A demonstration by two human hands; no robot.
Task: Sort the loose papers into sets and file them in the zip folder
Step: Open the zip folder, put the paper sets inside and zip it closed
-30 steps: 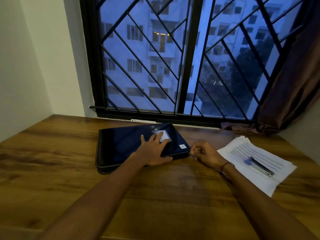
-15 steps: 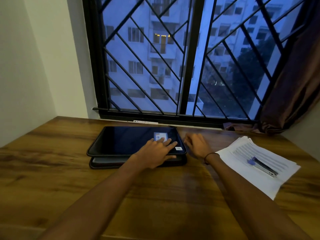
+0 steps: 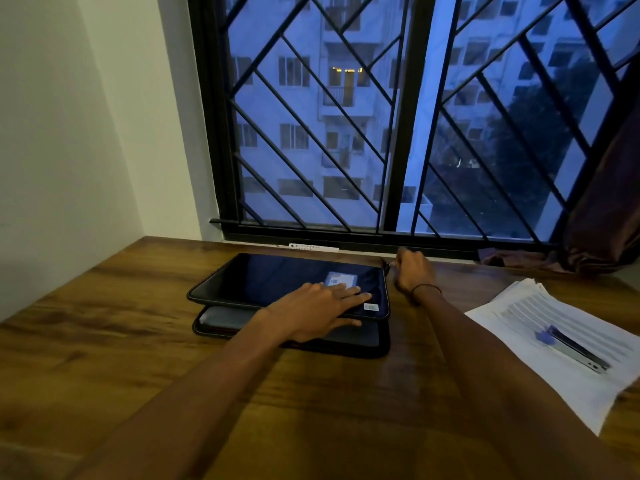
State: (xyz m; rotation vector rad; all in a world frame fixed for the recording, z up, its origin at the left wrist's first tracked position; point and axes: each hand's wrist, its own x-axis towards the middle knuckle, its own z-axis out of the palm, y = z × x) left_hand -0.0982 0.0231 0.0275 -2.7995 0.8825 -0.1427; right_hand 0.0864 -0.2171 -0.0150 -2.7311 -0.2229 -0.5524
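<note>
- My left hand lies flat with straight fingers on the lid of the dark zip folder, pressing near its white label; my right hand is curled at the folder's far right corner, fingers pinched on what looks like the zipper pull, though that spot is small and dim, so I cannot be sure.
- From here I see the room first: a pale wall on the left and a wide window behind a black diagonal grille, a lit apartment block outside in blue dusk light.
- A dark curtain hangs bunched at the window's right edge, its hem touching the desk.
- The wooden desk runs up to the sill, its grain brown and streaked.
- The folder sits in the middle near the window, its near edge gaping open so that the lid stands off the base.
- A stack of printed papers lies well to the right, fanned slightly.
- A stapler with a blue end rests on that stack.
- A thin black band circles my right wrist.
</note>
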